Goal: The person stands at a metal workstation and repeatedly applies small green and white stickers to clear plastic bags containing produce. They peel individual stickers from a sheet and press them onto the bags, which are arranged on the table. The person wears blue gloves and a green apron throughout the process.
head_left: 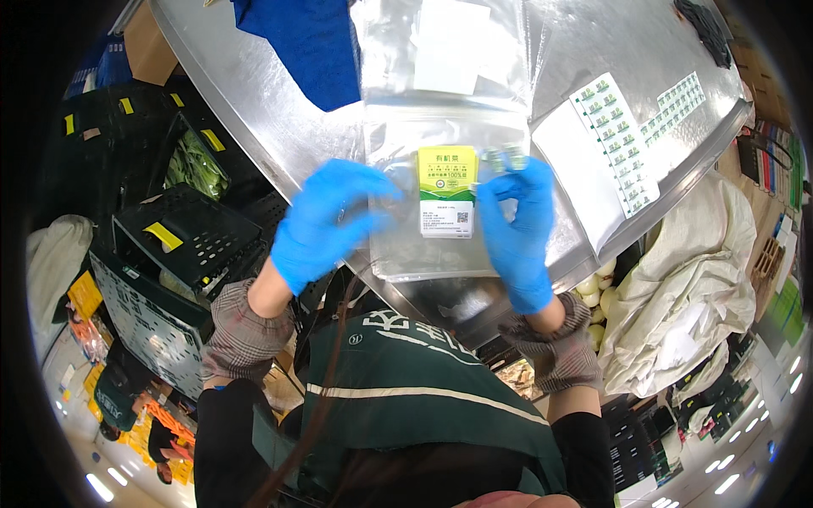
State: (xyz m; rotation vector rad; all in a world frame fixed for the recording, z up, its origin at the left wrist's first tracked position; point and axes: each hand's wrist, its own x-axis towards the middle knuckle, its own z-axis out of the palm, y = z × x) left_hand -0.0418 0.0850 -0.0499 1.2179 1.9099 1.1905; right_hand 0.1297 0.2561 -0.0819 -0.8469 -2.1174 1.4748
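A clear plastic bag point(394, 241) lies flat on the metal table in front of me, with a yellow-green and white label point(446, 222) on it. To the right of the label, my right hand point(521, 233), in a blue glove, pinches a small clear-and-green sticker point(508, 158) between thumb and fingertips. My left hand point(326, 224), gloved alike, hovers by the bag's left edge. Its fingers are apart, slightly blurred, with nothing in them. Right of the bag lies a sheet of small green stickers point(614, 144), part of its backing bare.
A blue cloth point(309, 51) and white papers point(449, 51) lie on the far side of the metal table point(559, 76). Black crates point(182, 229), one with green vegetables point(196, 165), stand at left. A white sack point(686, 288) and pale round vegetables point(597, 296) are at right.
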